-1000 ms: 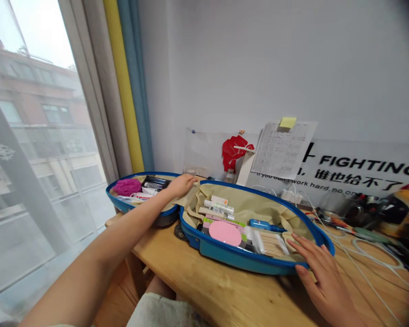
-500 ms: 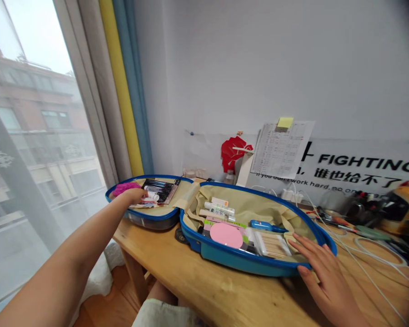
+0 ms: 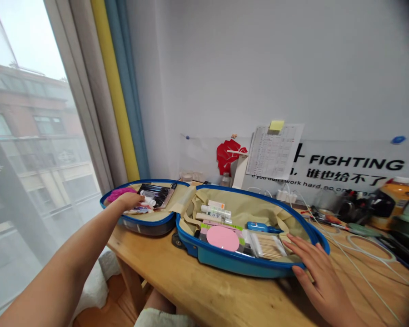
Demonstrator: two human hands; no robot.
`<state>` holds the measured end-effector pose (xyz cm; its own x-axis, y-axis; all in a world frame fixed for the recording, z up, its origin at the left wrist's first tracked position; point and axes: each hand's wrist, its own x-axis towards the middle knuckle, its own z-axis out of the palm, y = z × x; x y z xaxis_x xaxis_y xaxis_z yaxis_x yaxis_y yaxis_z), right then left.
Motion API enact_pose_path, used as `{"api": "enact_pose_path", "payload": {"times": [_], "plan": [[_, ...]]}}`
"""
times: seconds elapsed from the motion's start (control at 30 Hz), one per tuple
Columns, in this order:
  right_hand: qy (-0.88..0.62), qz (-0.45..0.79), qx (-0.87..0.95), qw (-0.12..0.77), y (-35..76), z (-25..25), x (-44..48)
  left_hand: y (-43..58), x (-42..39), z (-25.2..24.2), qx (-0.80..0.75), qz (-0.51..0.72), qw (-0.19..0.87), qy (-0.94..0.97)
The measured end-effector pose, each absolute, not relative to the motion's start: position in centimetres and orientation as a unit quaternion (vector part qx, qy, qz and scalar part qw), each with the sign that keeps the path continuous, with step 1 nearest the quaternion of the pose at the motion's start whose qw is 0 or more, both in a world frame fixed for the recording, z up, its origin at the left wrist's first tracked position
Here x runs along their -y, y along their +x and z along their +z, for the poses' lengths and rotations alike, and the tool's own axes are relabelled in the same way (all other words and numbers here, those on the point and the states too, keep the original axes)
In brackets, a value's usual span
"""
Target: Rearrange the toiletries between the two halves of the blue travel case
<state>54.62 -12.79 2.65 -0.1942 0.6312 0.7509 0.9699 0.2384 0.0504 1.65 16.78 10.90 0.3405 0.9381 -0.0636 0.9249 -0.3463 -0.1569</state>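
A small blue suitcase lies open on the wooden desk (image 3: pixel 204 290). My left hand (image 3: pixel 128 200) reaches into its left half (image 3: pixel 146 221), fingers curled down beside a pink puff (image 3: pixel 116 194), a white tube (image 3: pixel 149 200) and black cosmetic items (image 3: pixel 157 190); what it grips is hidden. My right hand (image 3: pixel 311 265) lies flat, fingers spread, on the near right rim of the right half (image 3: pixel 238 264). That half holds white tubes (image 3: pixel 215 210), a pink round disc (image 3: pixel 222 238), a blue item (image 3: pixel 259 226) and a box of cotton swabs (image 3: pixel 267 245).
White cables (image 3: pixel 361 256) trail over the desk's right side, beside an orange bottle (image 3: pixel 391 202) and dark clutter. On the wall hang a paper sheet (image 3: pixel 274 152), a red ornament (image 3: pixel 229 154) and a lettered banner (image 3: pixel 356 162). A window (image 3: pixel 27 136) and curtain (image 3: pixel 119 91) stand left.
My left hand has moved left, from the suitcase's hinge area to the items by the pink puff. My right hand has stayed on the rim. The view has shifted a little.
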Motion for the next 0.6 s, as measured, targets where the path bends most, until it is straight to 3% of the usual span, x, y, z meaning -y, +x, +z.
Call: {"api": "enact_pose_path", "payload": {"times": [0.33, 0.6], "plan": [[-0.561, -0.26, 0.716, 0.324, 54.2, 2.7, 12.7, 2.9, -14.7, 16.1, 0.579, -0.144, 0.04, -0.802], [-0.57, -0.257, 0.715, 0.314, 53.7, 3.2, 13.1, 17.9, -12.9, 18.5, 0.436, -0.211, -0.018, -0.875]]}}
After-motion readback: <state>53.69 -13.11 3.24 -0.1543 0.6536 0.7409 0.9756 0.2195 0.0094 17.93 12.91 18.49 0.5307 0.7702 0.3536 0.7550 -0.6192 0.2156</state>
